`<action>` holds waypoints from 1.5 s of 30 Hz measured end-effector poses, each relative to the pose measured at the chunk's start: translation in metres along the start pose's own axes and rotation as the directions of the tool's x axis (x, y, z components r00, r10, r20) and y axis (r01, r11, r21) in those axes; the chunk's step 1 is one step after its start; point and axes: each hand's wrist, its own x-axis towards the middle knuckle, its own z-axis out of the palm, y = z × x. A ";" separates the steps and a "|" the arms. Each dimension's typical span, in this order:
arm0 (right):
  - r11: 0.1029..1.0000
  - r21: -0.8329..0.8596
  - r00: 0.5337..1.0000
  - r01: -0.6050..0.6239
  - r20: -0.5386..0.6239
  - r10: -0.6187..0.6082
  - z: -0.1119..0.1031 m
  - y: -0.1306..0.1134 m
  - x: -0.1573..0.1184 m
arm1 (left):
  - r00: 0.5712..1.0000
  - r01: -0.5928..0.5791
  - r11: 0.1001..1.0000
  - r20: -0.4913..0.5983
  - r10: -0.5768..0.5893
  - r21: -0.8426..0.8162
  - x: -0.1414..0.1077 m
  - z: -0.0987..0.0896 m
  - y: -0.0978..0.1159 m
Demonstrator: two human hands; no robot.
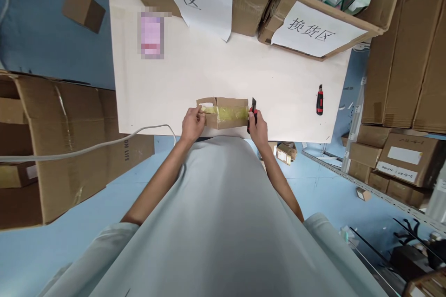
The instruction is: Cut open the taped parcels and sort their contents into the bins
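Note:
A small cardboard box (pixel 232 120) with yellowish clear tape along it lies at the table's front edge, close to my body. My left hand (pixel 193 125) grips its left end, the fingers on the cardboard beside a white label. In my right hand (pixel 258 127) is a red and black utility knife (pixel 253 103), its dark blade pointing away from me. The knife is at the right end of the box; whether the two touch I cannot tell. A second red and black utility knife (pixel 319 100) rests on the table farther right.
On the white table (pixel 223 67) a blurred pink item (pixel 152 35) sits at the back left. Two labelled cartons stand along the back, the right carton (pixel 324 32) holding green packages. A white cable (pixel 87 151) crosses at left over a large carton (pixel 76 125). Shelved boxes (pixel 400 160) are at right.

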 end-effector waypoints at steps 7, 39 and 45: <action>0.980 -0.138 0.988 0.141 -0.046 -0.148 -0.014 -0.034 -0.015 | 0.973 0.054 0.974 0.230 -0.002 -0.219 -0.001 0.011 0.012; 0.782 -0.611 0.960 -0.122 0.126 0.248 0.063 -0.151 -0.080 | 0.775 -0.269 0.919 0.502 0.384 -0.288 0.090 -0.043 0.070; 0.739 -0.654 0.959 -0.161 0.072 0.273 0.069 -0.164 -0.083 | 0.777 -0.260 0.909 0.489 0.397 -0.325 0.095 -0.042 0.069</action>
